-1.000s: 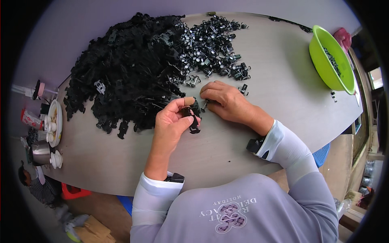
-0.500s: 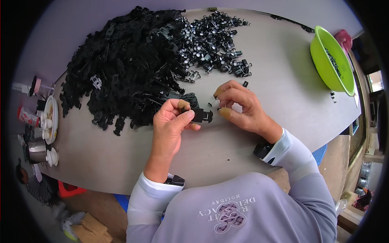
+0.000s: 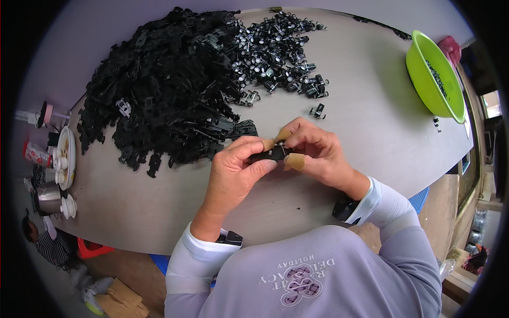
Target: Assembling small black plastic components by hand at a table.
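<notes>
Over the near middle of the table, my left hand (image 3: 233, 167) grips a black plastic toy car chassis (image 3: 271, 153) between thumb and fingers. My right hand (image 3: 323, 156), with tan tape on its thumb and a fingertip, pinches a small wheel axle (image 3: 282, 143) against the chassis's right end. Fingers partly cover both pieces, so how far the axle sits in the chassis cannot be seen. Just beyond my left hand rises a large heap of black chassis (image 3: 164, 85). A pile of wheel axles with shiny hubs (image 3: 270, 50) lies against its right side.
A lime-green basin (image 3: 419, 79) holding small dark parts stands at the far right. One loose wheel piece (image 3: 318, 111) lies beyond my right hand. At the left edge are a white oval tray (image 3: 70, 159) and a metal pot (image 3: 49, 197). Another person (image 3: 50, 244) is at lower left.
My right hand has moved left, bringing the axle from beside the chassis onto its right end. My left hand has shifted slightly right, and the hands now meet.
</notes>
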Motion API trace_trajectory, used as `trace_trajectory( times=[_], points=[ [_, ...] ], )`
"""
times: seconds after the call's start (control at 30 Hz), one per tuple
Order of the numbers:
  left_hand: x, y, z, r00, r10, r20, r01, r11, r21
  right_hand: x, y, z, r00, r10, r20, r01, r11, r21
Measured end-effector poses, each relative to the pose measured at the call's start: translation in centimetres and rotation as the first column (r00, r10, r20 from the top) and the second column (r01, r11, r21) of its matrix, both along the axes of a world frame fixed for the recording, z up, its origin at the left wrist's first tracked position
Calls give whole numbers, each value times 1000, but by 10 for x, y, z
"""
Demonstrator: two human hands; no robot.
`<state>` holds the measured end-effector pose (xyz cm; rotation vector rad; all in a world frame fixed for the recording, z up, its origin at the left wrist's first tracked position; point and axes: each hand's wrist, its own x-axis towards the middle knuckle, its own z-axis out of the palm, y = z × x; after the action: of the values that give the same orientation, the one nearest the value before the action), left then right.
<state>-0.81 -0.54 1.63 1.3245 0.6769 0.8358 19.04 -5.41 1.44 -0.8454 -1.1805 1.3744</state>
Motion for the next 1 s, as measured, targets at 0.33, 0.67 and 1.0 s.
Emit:
trace_trajectory(
  times=[0.33,0.67,1.0],
  points=[
    [-2,1,2,998,-52,-33,33,907,-420,12,3,8,895,-210,393,88,948,306],
    [-3,3,-5,983,-132,125,180,804,-567,1,3,1,732,-307,608,-128,814,566],
    [-6,8,-10,943,-152,294,320,647,-692,1,-3,6,738,-329,589,-167,757,632]
  ],
)
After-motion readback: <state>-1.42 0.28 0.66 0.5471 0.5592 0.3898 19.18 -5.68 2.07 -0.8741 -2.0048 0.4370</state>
